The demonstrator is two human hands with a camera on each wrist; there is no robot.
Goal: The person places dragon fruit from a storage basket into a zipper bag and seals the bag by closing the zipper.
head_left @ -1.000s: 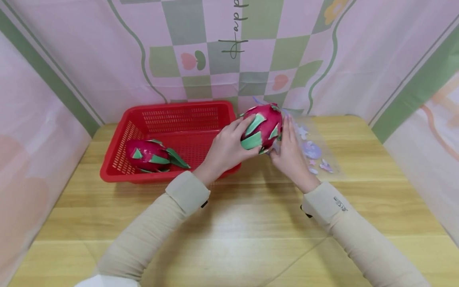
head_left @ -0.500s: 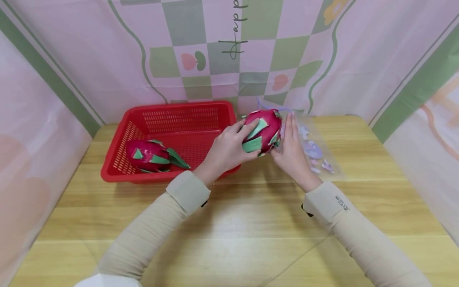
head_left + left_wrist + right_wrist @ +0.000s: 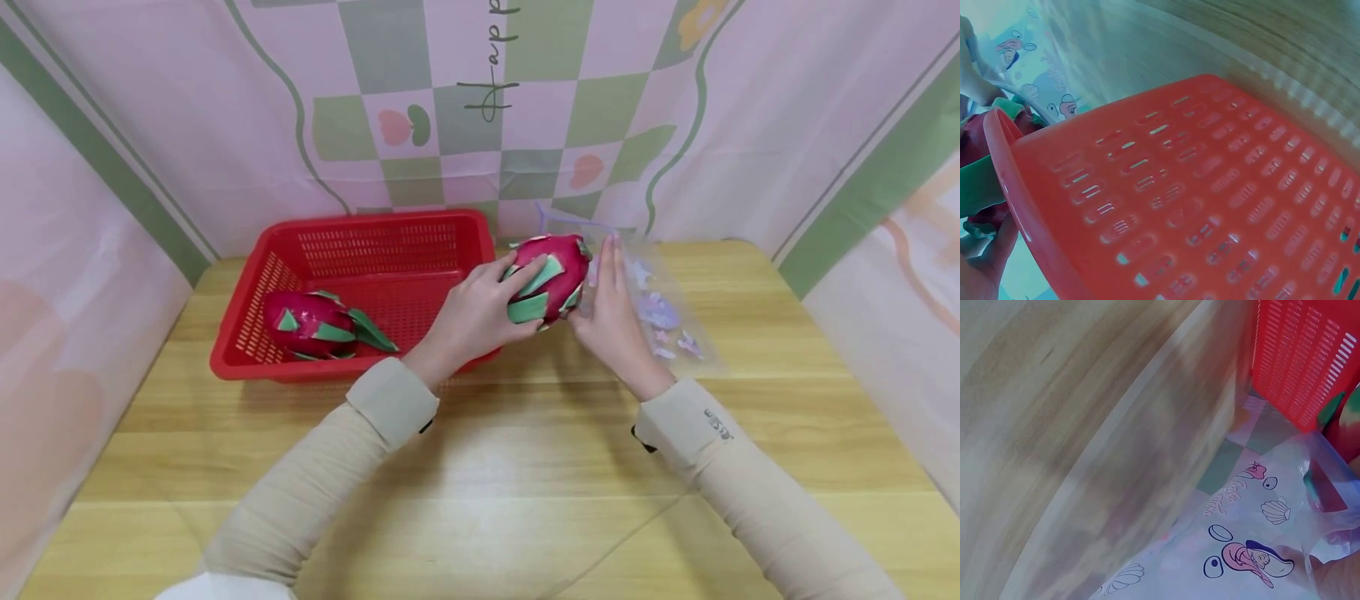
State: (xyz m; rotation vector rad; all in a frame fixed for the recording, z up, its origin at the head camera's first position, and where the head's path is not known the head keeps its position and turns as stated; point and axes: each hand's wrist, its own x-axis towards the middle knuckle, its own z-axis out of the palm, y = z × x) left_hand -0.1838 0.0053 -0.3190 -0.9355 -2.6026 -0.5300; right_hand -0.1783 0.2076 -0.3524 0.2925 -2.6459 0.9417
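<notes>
My left hand (image 3: 472, 312) grips a pink dragon fruit (image 3: 567, 268) with green scales, just past the basket's right end. To the right, my right hand (image 3: 613, 333) holds a clear plastic bag (image 3: 660, 312) with purple prints and a purple edge at its mouth; its fingers are long and straight. The fruit lies at the bag's mouth, and in the right wrist view its pink shows through the plastic bag (image 3: 1250, 559). Another dragon fruit (image 3: 307, 325) rests on its side in the red basket (image 3: 375, 218). The left wrist view shows the held dragon fruit (image 3: 972, 140) partly behind the basket rim.
The red basket's perforated wall (image 3: 1147, 169) stands close beside the left hand. Behind the wooden table (image 3: 480, 467) hangs a checked curtain (image 3: 468, 117). A thin cord (image 3: 622, 546) runs across the table's front.
The dragon fruit in the left hand has come down and slightly toward me. The right hand's fingers have moved right, away from the fruit, and the bag has shifted slightly right.
</notes>
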